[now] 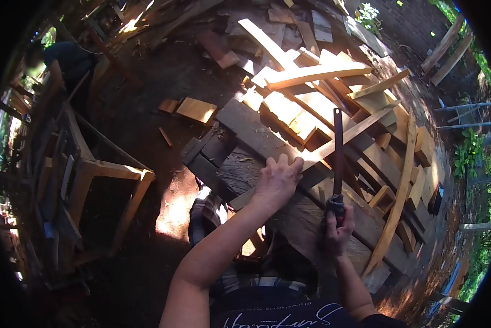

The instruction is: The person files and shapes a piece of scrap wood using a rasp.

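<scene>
My left hand (pixel 277 180) grips the near end of a thin wooden strip (pixel 350 135) that lies slanting over a dark, weathered plank (pixel 256 136). A long dark blade (pixel 338 150) stands upright in my right hand (pixel 338 229), which is closed around its wrapped handle; the blade rises just right of the strip. Both forearms reach out from the bottom of the view.
Pale boards and curved slats (pixel 316 74) are heaped beyond the plank. A long curved slat (pixel 398 197) runs down the right. A wooden frame (pixel 100 186) stands at left. Another person (pixel 65 63) bends at far left. Dirt ground (pixel 147 120) lies between.
</scene>
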